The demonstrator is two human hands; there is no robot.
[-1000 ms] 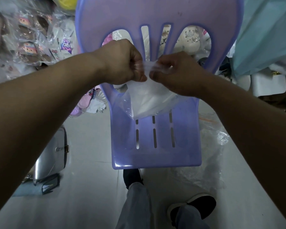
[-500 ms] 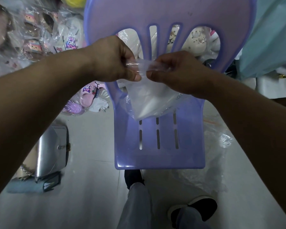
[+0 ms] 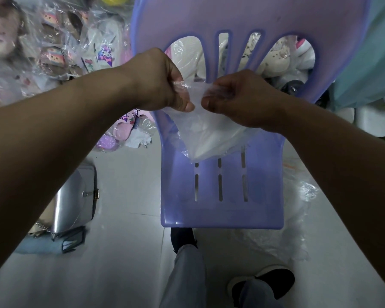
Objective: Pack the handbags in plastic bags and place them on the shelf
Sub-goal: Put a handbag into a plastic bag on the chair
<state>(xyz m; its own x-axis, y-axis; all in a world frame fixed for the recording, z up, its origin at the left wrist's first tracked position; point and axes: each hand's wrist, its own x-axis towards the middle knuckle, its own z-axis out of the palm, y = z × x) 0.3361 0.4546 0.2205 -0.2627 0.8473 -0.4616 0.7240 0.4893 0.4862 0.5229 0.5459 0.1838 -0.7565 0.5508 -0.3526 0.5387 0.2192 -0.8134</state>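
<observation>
A clear plastic bag [image 3: 211,138] hangs over the seat of a purple plastic chair [image 3: 222,196]. My left hand [image 3: 158,81] and my right hand [image 3: 238,96] both pinch its top edge, close together, at the bag's mouth. Something white shows inside the bag, but I cannot make out what it is. A silver handbag [image 3: 76,201] with a small clasp lies on the floor at the left, partly behind my left forearm. A dark-framed bag and a light blue one [image 3: 38,245] lie beside it.
Packed soft toys and slippers in plastic [image 3: 60,50] pile up at the back left and behind the chair. Loose clear plastic bags [image 3: 291,218] lie on the floor right of the chair. My legs and shoes [image 3: 265,283] stand in front of the chair.
My hands stay pinched on the bag's top edge, with only small finger shifts. The view has tilted slightly, so the chair and floor bags sit a little differently in frame.
</observation>
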